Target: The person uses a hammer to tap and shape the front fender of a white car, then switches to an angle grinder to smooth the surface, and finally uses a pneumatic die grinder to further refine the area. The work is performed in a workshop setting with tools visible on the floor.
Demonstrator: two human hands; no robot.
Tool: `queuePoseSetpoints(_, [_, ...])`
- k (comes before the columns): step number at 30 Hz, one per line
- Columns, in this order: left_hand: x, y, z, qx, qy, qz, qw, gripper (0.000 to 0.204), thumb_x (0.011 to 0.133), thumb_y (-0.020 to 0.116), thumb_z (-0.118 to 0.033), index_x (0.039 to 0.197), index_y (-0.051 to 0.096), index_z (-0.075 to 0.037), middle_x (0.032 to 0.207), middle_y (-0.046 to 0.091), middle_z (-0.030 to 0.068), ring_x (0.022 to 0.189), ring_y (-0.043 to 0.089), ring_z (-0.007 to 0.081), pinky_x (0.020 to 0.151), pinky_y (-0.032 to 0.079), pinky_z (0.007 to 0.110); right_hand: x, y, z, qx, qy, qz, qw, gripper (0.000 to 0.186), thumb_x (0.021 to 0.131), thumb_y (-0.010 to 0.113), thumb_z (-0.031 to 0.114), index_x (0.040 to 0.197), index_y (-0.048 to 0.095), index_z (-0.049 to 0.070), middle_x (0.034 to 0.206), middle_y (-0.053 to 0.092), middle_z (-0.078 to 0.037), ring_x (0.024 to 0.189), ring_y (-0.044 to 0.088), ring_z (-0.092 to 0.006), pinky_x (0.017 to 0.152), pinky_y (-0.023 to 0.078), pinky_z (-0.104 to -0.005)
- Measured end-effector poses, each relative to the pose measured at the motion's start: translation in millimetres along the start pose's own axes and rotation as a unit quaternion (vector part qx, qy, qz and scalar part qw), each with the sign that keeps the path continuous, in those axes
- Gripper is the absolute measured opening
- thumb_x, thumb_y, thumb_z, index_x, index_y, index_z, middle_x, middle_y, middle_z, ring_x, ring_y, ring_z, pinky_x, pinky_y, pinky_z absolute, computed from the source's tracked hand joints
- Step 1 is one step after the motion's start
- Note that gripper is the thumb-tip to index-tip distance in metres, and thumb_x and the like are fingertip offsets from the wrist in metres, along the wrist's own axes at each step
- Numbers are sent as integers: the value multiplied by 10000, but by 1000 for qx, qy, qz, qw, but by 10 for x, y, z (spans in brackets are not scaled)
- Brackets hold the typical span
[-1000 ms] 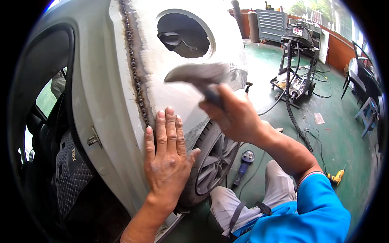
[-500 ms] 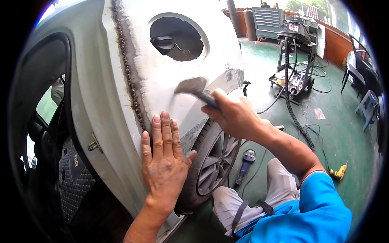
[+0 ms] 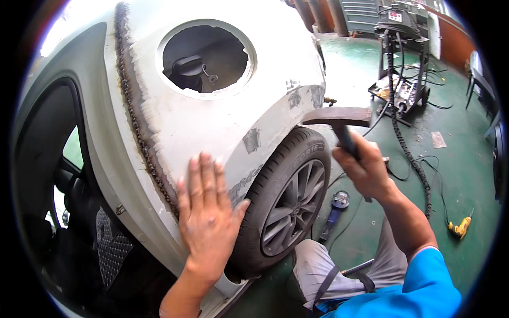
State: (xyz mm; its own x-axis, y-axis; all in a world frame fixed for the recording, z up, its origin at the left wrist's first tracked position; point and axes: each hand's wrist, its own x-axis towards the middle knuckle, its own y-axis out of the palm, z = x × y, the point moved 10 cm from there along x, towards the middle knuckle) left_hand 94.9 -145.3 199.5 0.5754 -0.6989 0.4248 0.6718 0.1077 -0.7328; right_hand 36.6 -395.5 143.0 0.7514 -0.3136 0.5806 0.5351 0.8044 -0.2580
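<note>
My left hand (image 3: 209,214) is open, fingers extended flat at the white car rear body panel (image 3: 212,122), beside a long rough weld seam (image 3: 138,127) with a dark bare strip along it. My right hand (image 3: 363,167) grips a body hammer (image 3: 336,115) by its dark handle, head raised in front of the wheel arch, right of my left hand. Above both hands the panel has a round opening (image 3: 207,58) with a dark cap inside and grey scuffed patches lower down. Below them is the rear tyre and alloy wheel (image 3: 294,206).
A welder cart (image 3: 395,79) with hoses stands on the green floor (image 3: 461,159), near a grey tool cabinet (image 3: 360,16), gas cylinders and chairs (image 3: 474,85). A blue angle grinder (image 3: 334,212) and yellow drill (image 3: 461,228) lie by my legs. The door opening (image 3: 63,175) is at left.
The hammer has moved right and away from the panel middle, in my right hand. My left hand stays at the panel by the seam. The view has shifted, showing more of the wheel.
</note>
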Motion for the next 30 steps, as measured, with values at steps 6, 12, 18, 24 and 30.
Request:
queuePoseSetpoints(6, [1205, 148, -660, 51, 63, -67, 994, 856, 920, 562, -586, 1546, 363, -36, 1650, 254, 149, 1551, 164, 265, 1267, 110, 428, -97, -279, -678, 169, 90, -19, 981, 147, 999, 594, 151, 904, 547, 49, 644, 467, 48, 516, 384, -25, 462, 298, -227])
queuePoseSetpoints(12, [1317, 100, -593, 9, 103, 14, 995, 822, 871, 650, -510, 1527, 419, -72, 1643, 297, 112, 1538, 229, 239, 1243, 175, 422, 115, -132, -852, 274, 184, 66, 942, 158, 1004, 566, 172, 1037, 530, 21, 676, 479, 16, 482, 408, -44, 430, 310, -210])
queuePoseSetpoints(18, [507, -121, 110, 48, 189, 153, 969, 804, 901, 645, -444, 1550, 368, -56, 1640, 301, 128, 1534, 245, 281, 1234, 168, 481, -77, -943, -610, 238, 404, 50, 882, 248, 991, 634, 278, 909, 526, 71, 666, 476, 42, 510, 412, -40, 451, 343, -222])
queuePoseSetpoints(24, [422, -283, 319, 24, 305, 308, 901, 795, 916, 611, -414, 1556, 339, -28, 1665, 235, 121, 1549, 196, 258, 1237, 179, 456, -505, -1723, 59, 243, 612, -3, 753, 208, 977, 621, 244, 984, 532, 55, 686, 508, -7, 480, 461, -82, 430, 383, -245])
queuePoseSetpoints(30, [873, -293, 229, 32, 434, 267, 860, 831, 895, 601, -468, 1562, 335, -49, 1674, 213, 97, 1553, 172, 238, 1241, 178, 443, -239, -1950, 704, 362, 619, -88, 691, 311, 1010, 581, 283, 1174, 539, 21, 747, 539, -34, 489, 489, -102, 449, 430, -250])
